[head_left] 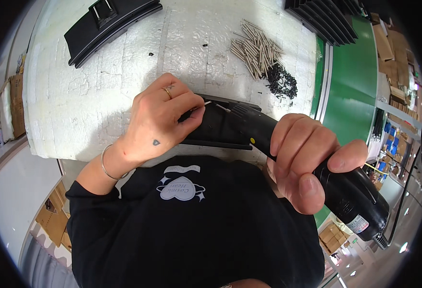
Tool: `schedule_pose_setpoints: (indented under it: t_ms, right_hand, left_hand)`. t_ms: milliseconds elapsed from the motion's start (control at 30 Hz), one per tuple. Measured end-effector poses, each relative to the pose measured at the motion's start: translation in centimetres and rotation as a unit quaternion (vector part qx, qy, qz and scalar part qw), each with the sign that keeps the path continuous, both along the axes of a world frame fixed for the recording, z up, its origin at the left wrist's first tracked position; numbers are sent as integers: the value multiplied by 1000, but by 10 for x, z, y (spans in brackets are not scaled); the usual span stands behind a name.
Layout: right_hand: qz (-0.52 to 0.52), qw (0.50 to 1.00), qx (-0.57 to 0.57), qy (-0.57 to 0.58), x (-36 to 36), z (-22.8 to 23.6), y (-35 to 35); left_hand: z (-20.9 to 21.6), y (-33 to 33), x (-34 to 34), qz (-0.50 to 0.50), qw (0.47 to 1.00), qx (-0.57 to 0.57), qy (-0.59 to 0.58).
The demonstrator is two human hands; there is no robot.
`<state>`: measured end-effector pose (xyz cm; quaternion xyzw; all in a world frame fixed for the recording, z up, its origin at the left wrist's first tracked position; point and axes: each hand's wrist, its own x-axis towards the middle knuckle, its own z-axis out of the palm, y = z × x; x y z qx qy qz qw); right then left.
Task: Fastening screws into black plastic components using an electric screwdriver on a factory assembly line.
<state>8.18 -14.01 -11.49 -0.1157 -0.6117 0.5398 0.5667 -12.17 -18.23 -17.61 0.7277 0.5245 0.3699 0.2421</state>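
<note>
A long black panel (214,127) lies at the white foam-covered table's (182,43) near edge, under the left hand's (165,113) fingertips, which pinch a thin silver metal pin (207,102). The right hand (311,153) clasps a black cylindrical power screwdriver (255,126), its bit just beside the pin.

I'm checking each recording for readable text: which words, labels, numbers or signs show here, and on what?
Lettering is located here, not copied out.
Black shirt: two words, readable though upside down, on the white heart print.
White banner above that heart: characters too small to read surely.
Pale label on the black electric screwdriver: print too small.
Brown carton at left: marks too blurred.
</note>
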Motion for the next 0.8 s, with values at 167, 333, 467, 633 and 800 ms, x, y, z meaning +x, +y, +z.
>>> schedule_pose_setpoints:
  t_ms: [167,333,467,633,800]
  right_hand:
    - [12,1000,-5,-18,-1,-1,1]
    - [28,999,-4,-31,-3,0,4]
    - [31,999,-4,-40,-5,0,5]
    - [31,999,-1,-43,-4,0,4]
    - [32,998,1,-54,-6,0,5]
  left_hand:
    - [-4,1,2,-2,999,32,-10]
    - [-3,1,2,-8,999,34,-8]
    - [-3,-1,2,-8,1000,12,-7]
    - [-6,-3,2,-2,1000,26,-9]
    - [-8,-1,2,-5,999,42,-12]
